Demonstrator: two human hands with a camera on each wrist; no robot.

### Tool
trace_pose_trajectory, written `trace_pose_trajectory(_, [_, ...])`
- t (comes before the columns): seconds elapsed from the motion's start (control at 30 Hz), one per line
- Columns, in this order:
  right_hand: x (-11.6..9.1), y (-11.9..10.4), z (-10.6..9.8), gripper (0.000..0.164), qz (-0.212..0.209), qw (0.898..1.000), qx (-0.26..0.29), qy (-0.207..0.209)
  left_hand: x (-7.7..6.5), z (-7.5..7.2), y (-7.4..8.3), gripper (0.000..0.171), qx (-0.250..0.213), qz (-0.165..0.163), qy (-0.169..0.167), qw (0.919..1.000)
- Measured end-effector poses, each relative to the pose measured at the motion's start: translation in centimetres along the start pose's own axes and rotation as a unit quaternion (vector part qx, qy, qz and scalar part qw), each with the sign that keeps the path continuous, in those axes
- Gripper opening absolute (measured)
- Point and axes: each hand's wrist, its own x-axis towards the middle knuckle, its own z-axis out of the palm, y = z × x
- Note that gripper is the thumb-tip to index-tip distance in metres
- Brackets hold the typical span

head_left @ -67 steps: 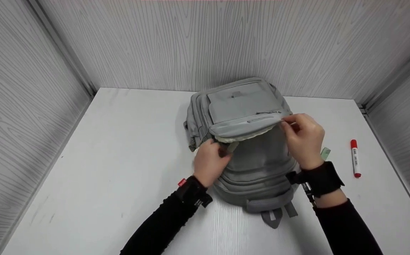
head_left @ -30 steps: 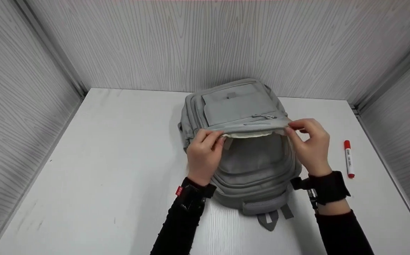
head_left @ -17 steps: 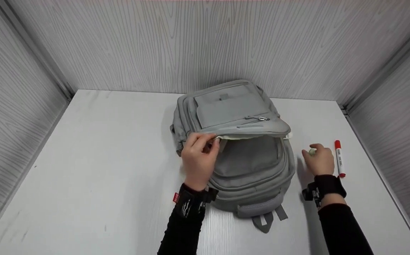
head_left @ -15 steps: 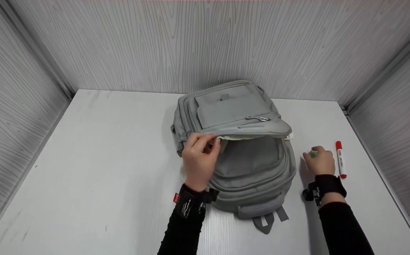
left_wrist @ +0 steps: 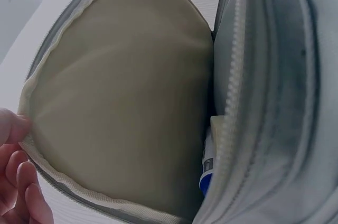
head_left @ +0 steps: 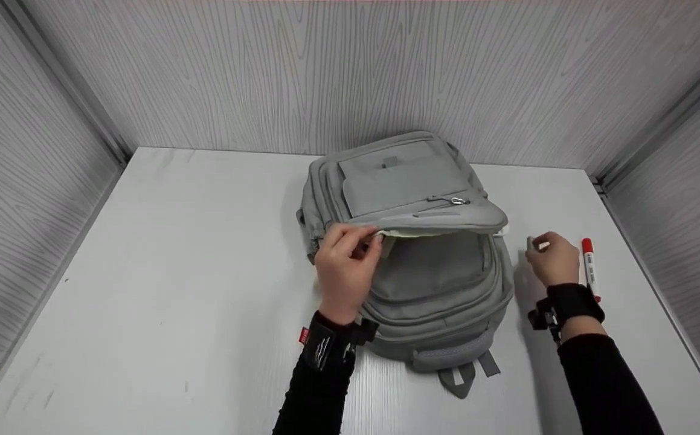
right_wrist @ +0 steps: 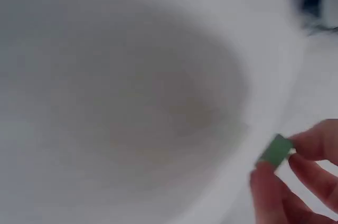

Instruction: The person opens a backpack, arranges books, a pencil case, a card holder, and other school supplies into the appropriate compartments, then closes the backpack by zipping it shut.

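Observation:
A grey backpack (head_left: 407, 181) lies on the table with its front pocket unzipped. My left hand (head_left: 346, 269) pinches the edge of the pocket flap (left_wrist: 121, 86) and holds it raised, its pale lining showing in the left wrist view. Inside the pocket, a white marker with a blue end (left_wrist: 206, 166) lies beside a pale yellowish piece (left_wrist: 217, 128), both partly hidden by the zipper edge. To the right of the backpack, my right hand (head_left: 555, 260) holds a small green block (right_wrist: 275, 151) between thumb and fingers, above the table.
A red-capped marker (head_left: 589, 260) lies just right of my right hand, partly covered by the wrist strap. Backpack straps (head_left: 459, 380) stick out toward the near side. Wood-grain panels (head_left: 325, 72) stand at the back and both sides of the white table (head_left: 205, 272).
My right hand let go of the flap, reached down to the table on the right and picked up the green block. The left hand shifted its grip to the flap's edge and stays there.

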Motion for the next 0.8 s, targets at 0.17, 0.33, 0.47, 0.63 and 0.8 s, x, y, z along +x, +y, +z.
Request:
trace_pose_trajectory(0.17, [-3.1,-5.0,-1.5,0.021,-0.095,0.991,0.074,0.061,0.0,0.0,0.2,0.009,-0.006,-0.009,-0.002,0.9999])
trace_pose_trajectory(0.33, [-6.1,-9.5,-1.9,0.015,-0.196,0.976,0.094,-0.007,0.1,0.0,0.2,0.009,-0.008,-0.010,0.002,0.9999])
trace_pose_trajectory(0.47, [-6.7,-12.5,-0.7,0.014,-0.269,0.960,0.061,-0.038,0.1,0.1,0.2,0.009,-0.009,-0.009,0.002,0.9999])
trace_pose_trajectory(0.63, [-6.4,-15.1,1.8,0.012,-0.354,0.935,-0.018,0.009,0.0,0.0,0.2,0.009,-0.006,-0.004,0.000,1.0000])
trace_pose_trajectory(0.8, [-6.2,-16.5,3.6,0.011,-0.373,0.925,-0.058,0.031,0.2,-0.2,0.3,0.009,-0.007,-0.003,-0.002,1.0000])
